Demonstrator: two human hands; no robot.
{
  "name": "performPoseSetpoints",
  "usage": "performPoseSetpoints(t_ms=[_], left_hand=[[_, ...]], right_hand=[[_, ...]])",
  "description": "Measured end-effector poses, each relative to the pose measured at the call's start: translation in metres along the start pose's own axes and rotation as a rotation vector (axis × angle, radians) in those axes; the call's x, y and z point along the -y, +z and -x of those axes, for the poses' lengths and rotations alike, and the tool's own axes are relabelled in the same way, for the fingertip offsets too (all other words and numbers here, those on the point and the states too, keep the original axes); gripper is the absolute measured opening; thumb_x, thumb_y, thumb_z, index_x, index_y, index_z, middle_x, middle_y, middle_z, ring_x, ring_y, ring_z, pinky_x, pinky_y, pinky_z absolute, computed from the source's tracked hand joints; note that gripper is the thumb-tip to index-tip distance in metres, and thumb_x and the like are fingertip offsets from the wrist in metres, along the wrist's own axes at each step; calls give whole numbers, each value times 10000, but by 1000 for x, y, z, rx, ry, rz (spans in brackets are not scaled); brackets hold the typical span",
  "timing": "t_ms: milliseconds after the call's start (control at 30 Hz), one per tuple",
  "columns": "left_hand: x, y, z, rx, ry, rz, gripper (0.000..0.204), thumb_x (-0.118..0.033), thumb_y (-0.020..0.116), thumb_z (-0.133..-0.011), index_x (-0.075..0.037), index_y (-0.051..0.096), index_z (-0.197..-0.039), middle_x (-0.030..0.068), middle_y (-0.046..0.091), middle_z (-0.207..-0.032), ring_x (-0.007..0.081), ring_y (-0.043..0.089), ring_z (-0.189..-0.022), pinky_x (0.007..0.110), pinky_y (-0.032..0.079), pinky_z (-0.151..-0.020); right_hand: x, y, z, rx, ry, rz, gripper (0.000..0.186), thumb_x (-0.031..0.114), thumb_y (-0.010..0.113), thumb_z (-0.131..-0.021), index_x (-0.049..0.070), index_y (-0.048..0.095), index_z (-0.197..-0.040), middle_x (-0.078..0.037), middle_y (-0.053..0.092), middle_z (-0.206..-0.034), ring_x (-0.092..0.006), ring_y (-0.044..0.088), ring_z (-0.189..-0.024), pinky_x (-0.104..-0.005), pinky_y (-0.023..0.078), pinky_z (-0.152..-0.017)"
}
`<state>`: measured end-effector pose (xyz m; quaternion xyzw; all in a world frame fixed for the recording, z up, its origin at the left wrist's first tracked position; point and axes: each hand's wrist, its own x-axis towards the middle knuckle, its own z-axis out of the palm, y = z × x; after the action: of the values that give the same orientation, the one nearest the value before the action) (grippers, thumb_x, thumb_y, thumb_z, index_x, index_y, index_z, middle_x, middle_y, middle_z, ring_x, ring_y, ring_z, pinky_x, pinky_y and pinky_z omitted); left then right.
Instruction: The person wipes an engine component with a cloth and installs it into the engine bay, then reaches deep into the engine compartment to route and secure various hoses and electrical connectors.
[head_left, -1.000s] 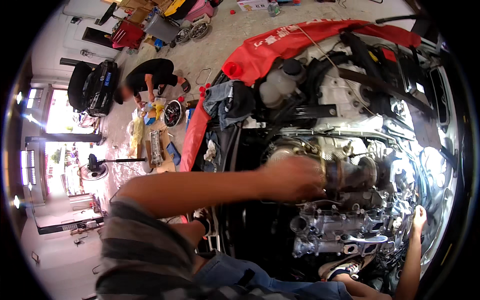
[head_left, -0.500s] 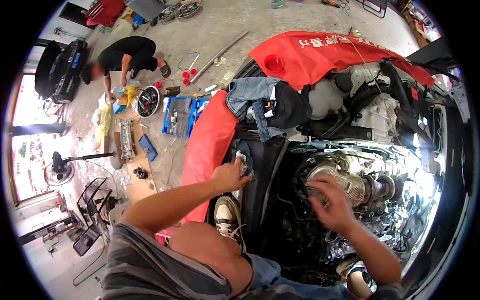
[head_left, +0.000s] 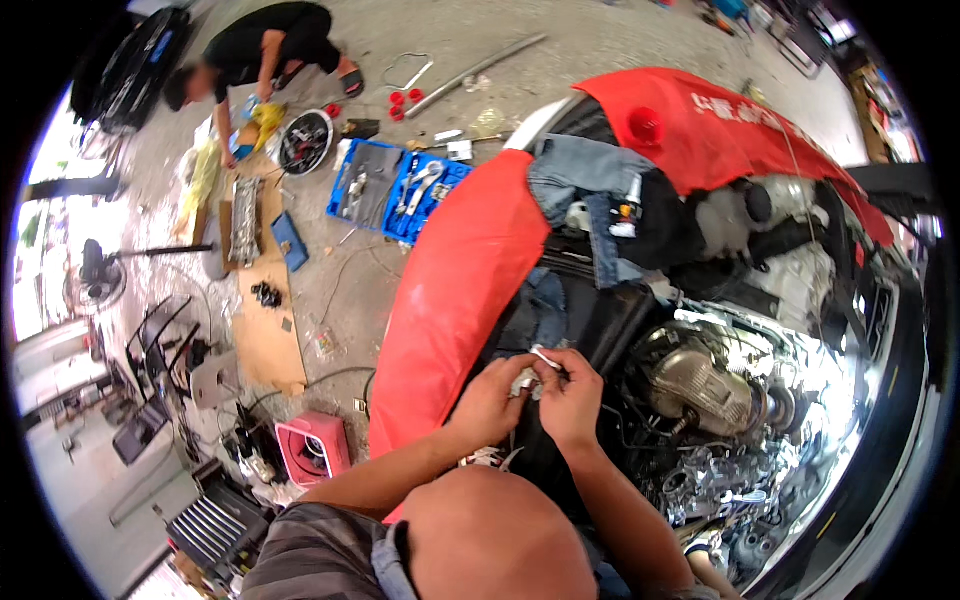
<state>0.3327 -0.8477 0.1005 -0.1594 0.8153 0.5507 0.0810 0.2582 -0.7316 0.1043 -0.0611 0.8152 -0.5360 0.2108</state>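
Observation:
Both hands meet above the black fender edge of the open engine bay. Between their fingertips is a small crumpled white wad (head_left: 523, 381), like tissue or paper. My left hand (head_left: 487, 405) is closed on one side of it. My right hand (head_left: 571, 402) pinches the other side, with a white end sticking up past the fingers. Just beyond the hands lies a blue denim rag (head_left: 541, 308) on the black edge. The engine (head_left: 700, 390), with a dented metal heat shield, sits to the right of my right hand.
A red fender cover (head_left: 455, 300) drapes the car's left side. Denim cloth (head_left: 585, 165) and a red cup (head_left: 645, 125) rest on the bodywork. On the floor are a blue toolbox (head_left: 405, 240), a metal basin (head_left: 305, 142) and a pink container (head_left: 312, 450). Another person (head_left: 270, 45) crouches far left.
My right hand has moved left from over the engine and joined my left hand at the white wad. The denim rag now lies apart from my left hand. The view has shifted.

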Motion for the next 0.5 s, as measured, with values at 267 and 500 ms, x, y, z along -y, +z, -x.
performPoseSetpoints(t_ms=[267,500], left_hand=[[-1,10,3,-237,-79,298,269,-90,556,-917,-11,511,-1171,185,626,-986,293,636,-892,351,491,-773],[-9,-7,-7,-352,-162,544,272,-111,541,-935,-8,488,-1181,184,634,-979,262,635,-912,348,486,-792]], right_hand=[[-30,17,-10,-62,327,-81,276,236,585,-947,-20,623,-851,-56,604,-718,-123,527,-626,-301,437,-591],[6,18,-10,143,234,-217,248,144,611,-926,-54,587,-1073,-72,636,-926,-119,561,-791,-281,451,-685]])
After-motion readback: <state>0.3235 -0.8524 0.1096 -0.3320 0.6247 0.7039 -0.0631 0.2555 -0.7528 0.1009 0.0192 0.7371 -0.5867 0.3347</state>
